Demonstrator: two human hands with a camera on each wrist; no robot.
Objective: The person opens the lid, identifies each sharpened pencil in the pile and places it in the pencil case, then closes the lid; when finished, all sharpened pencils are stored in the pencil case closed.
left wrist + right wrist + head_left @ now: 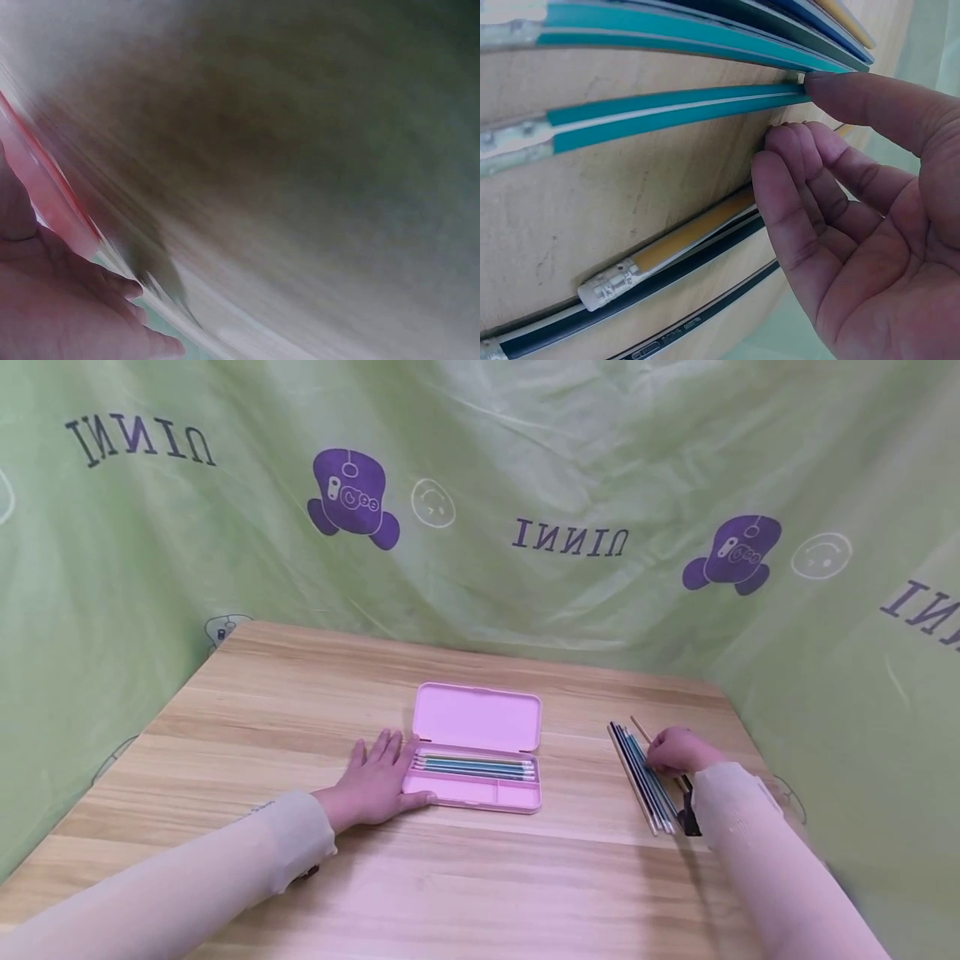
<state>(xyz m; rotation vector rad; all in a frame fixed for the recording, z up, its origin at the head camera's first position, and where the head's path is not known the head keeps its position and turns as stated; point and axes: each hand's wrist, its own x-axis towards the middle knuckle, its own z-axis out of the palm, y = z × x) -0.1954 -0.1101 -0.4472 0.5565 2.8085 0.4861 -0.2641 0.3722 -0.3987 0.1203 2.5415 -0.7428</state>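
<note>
My left hand (375, 781) lies with straight, spread fingers at the left end of an open pink pencil case (457, 789), its thumb on the front left corner. Several teal and other pencils (472, 767) lie side by side in the case's back compartment. Over to the right, my right hand (682, 752) is at a loose group of pencils (633, 777) on the table. In the right wrist view, its thumb and curled fingers pinch one teal pencil (679, 111) near the far end, slightly apart from the others. A yellow pencil (671, 236) with a white eraser lies below the fingers.
The wooden table (300, 693) reaches back to a green printed curtain (480, 443) that hangs around it. The case's lid (477, 718) stands raised at the back. Dark pencils (645, 281) lie beside the yellow one, under the right hand.
</note>
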